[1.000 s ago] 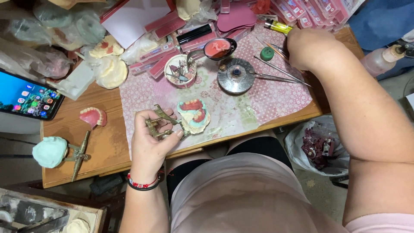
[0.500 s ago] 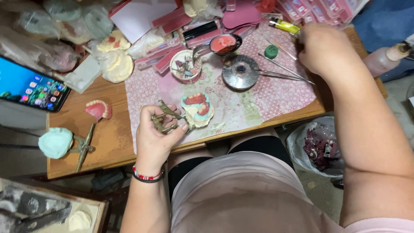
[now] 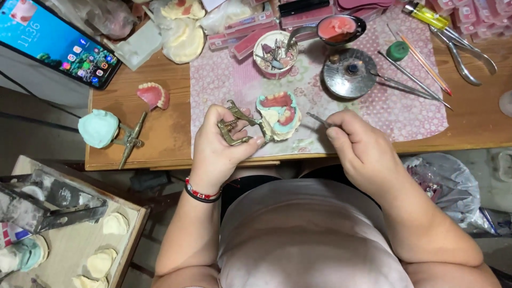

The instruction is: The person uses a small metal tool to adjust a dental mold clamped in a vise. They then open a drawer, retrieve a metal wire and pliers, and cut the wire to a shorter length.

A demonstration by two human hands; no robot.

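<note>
1. The wooden table [image 3: 160, 144] was seen running across the upper frame, its near edge lying just above the person's lap; bare wood was left only at the left part and along the right end
2. A pink patterned mat [image 3: 224, 80] was spread over the middle of the table, likely to catch wax and small parts; most tools were kept on or near it
3. A phone [image 3: 53, 45] was propped at the far left, off the work zone, screen lit
4. The left hand [image 3: 221, 146] was clenched around a brass articulator [image 3: 237, 125], held tilted just above the table's near edge, so the mounted denture model [image 3: 278, 114] faced the right hand
5. The right hand [image 3: 362, 146] was closed in a pinch on a thin metal instrument [image 3: 316, 118], its tip pointed at the denture model and kept just beside it; contact could not be told
6. A round metal dish [image 3: 349, 80] and a small cup of tools [image 3: 274, 53] were set behind the model, within reach
7. A second articulator with a blue-green cast [image 3: 98, 128] and a loose pink denture [image 3: 153, 96] were parked at left, well apart from the hands
8. Open room was left mainly between the hands and towards the lap; the far side was crowded
</note>
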